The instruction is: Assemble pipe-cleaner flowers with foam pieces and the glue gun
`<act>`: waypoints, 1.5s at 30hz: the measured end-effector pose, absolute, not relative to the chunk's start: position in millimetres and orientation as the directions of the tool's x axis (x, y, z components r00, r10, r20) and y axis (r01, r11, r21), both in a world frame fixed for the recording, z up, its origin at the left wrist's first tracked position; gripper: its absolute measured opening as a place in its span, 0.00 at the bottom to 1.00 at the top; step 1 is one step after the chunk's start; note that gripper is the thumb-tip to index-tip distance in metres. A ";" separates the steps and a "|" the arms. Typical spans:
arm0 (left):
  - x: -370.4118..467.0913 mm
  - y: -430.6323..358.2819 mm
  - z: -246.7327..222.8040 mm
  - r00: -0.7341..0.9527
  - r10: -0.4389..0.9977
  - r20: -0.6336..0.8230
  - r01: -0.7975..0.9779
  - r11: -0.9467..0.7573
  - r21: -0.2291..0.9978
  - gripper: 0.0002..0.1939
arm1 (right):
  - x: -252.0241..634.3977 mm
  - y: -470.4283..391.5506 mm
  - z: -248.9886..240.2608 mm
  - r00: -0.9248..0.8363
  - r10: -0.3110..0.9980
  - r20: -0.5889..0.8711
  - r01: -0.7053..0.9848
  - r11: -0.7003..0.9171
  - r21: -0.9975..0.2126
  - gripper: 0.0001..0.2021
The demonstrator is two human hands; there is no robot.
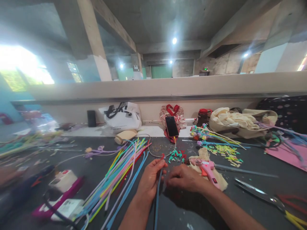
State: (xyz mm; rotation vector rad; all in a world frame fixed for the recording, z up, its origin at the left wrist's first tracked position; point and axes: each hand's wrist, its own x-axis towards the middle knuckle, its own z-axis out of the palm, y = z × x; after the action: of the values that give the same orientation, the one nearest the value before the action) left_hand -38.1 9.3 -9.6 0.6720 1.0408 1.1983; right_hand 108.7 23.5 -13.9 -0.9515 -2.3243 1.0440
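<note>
My left hand [153, 174], at the centre of the dark table, pinches a blue fuzzy stem [157, 201] that hangs down toward the near edge. A small red piece [163, 156] shows at the top of its fingertips. Just to the right, my right hand [183, 178] is curled with its fingers pressed together; what they hold, if anything, is hidden. Small green and red pieces [177, 156] lie beyond the hands. A pink glue gun [210, 172] rests on a cloth right of my right hand.
Many coloured stems [120, 175] spread left of my hands. Scissors [260, 191] lie at the right. A phone [171, 126] leans on a patterned bag behind. Yellow pieces [224, 150] lie at the back right. A power strip [57, 198] sits front left.
</note>
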 end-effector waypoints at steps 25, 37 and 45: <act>-26.8 6.0 -17.0 -0.058 0.977 -0.204 -0.239 0.185 0.953 0.12 | 102.1 29.4 -13.0 -0.351 0.931 0.097 0.245 0.191 -0.950 0.05; -33.0 12.7 -18.8 -0.033 0.958 -0.286 -0.444 0.243 0.863 0.11 | 109.9 35.3 -13.8 -0.355 0.932 0.072 0.160 0.137 -0.978 0.06; -30.9 9.6 -17.3 0.008 0.959 -0.285 -0.399 0.264 0.878 0.10 | 119.7 38.3 -9.6 -0.306 0.916 0.260 0.454 0.381 -0.805 0.09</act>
State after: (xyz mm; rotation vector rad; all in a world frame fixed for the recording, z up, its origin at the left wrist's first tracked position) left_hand -30.9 9.6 -17.3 0.6828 1.0636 1.2011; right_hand 119.7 38.3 -9.6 -1.1805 -1.9130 0.8046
